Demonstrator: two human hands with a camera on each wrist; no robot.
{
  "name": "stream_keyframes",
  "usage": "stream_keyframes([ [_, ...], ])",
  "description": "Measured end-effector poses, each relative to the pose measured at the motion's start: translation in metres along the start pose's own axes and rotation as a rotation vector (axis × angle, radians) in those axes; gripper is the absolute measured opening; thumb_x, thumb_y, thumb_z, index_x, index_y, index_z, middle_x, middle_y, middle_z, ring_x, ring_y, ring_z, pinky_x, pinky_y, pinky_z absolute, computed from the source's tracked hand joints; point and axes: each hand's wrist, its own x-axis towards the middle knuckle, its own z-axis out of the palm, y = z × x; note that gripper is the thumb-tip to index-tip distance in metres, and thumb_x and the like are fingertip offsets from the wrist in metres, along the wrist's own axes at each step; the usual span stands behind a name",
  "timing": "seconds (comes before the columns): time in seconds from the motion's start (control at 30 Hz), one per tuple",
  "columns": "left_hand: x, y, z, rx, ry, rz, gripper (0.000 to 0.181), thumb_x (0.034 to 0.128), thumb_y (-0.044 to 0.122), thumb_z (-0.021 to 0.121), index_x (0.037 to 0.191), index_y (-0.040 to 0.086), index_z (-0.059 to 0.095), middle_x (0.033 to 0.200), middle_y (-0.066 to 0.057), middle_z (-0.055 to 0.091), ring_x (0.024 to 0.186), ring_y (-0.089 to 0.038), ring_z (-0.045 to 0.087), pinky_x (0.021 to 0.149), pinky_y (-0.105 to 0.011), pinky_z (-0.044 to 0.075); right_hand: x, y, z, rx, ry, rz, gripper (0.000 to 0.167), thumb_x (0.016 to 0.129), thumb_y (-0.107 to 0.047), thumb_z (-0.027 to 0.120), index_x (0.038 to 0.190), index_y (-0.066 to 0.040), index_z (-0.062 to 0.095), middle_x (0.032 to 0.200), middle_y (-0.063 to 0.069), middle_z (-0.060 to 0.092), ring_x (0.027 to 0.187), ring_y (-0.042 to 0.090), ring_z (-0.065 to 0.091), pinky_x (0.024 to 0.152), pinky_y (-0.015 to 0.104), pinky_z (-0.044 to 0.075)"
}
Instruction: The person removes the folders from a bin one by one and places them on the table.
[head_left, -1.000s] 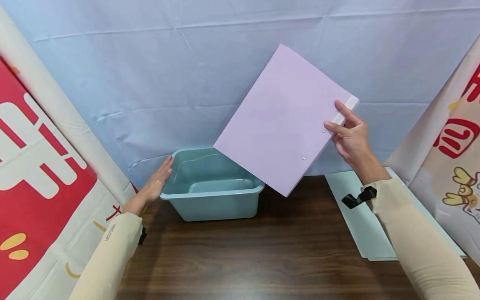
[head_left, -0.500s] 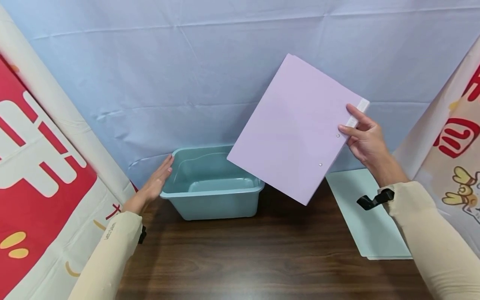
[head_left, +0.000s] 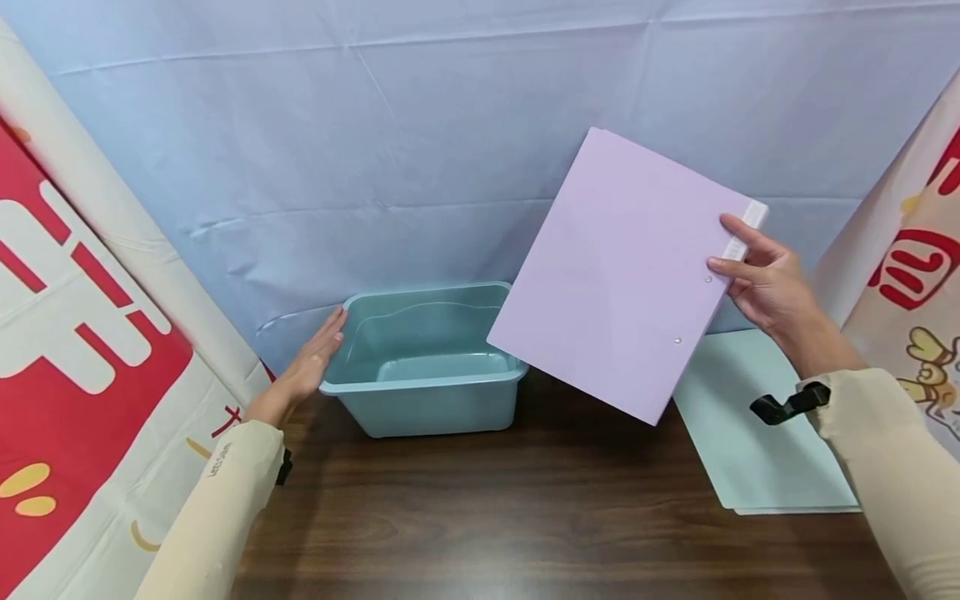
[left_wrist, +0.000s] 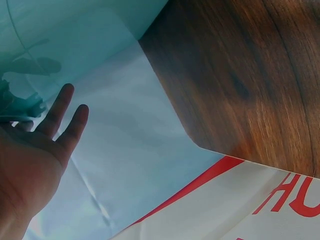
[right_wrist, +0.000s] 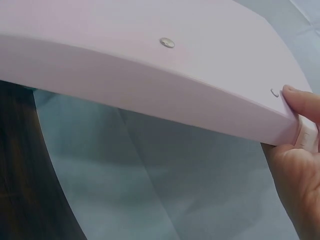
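Note:
A light purple binder (head_left: 615, 275) with two small rivets and a white spine label hangs tilted in the air, gripped near its spine by my right hand (head_left: 772, 283). The right wrist view shows the thumb against the binder's (right_wrist: 150, 95) cover close to a rivet; the other fingers are mostly hidden. Its lower left corner overlaps the right end of a teal plastic basin (head_left: 442, 408) in the head view. Against the basin's left side my left hand (head_left: 311, 362) rests with straight fingers, two of them plainly visible in the left wrist view.
Pale green folders or binders (head_left: 765, 442) lie on the dark wooden table (head_left: 480, 517) at the right, partly under the right forearm. A blue cloth (head_left: 262, 150) hangs behind, with printed banners (head_left: 75, 333) at the sides.
My right hand has carried the purple binder to the right and somewhat downward, uncovering more of the basin's right end. The left hand and the basin have hardly moved.

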Motion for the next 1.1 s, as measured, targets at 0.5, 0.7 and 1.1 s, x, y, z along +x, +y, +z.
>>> stream_keyframes([
  [0.5,-0.001,0.002,-0.003,0.013,-0.042,0.007,0.061,0.1181,0.036,0.023,0.171,0.009,0.006,0.179,-0.011,-0.007,0.163,-0.042,-0.007,0.124,-0.072,0.001,-0.021,-0.022,-0.039,-0.003,0.06,0.172,0.064,0.101,0.016,0.055,0.153,-0.021,0.059,0.141,-0.01,0.066,0.115,0.019,0.074,0.084,0.04,0.064],
  [0.7,-0.001,0.0,-0.006,0.008,-0.046,0.01,0.061,0.1181,0.037,0.022,0.171,0.011,0.005,0.178,-0.01,-0.009,0.163,-0.041,-0.008,0.124,-0.072,-0.001,-0.026,-0.025,-0.048,-0.132,0.08,0.22,0.065,0.102,0.011,0.059,0.154,-0.027,0.057,0.145,-0.014,0.061,0.112,0.015,0.075,0.083,0.037,0.064],
  [1.1,-0.001,0.006,-0.01,0.067,-0.083,0.018,0.063,0.118,0.039,0.021,0.17,0.006,0.005,0.178,-0.013,-0.009,0.162,-0.043,-0.008,0.126,-0.07,0.002,-0.021,0.004,-0.068,-0.377,-0.002,0.354,0.062,0.104,0.011,0.057,0.154,-0.025,0.058,0.146,-0.005,0.048,0.114,0.009,0.069,0.089,0.031,0.062],
])
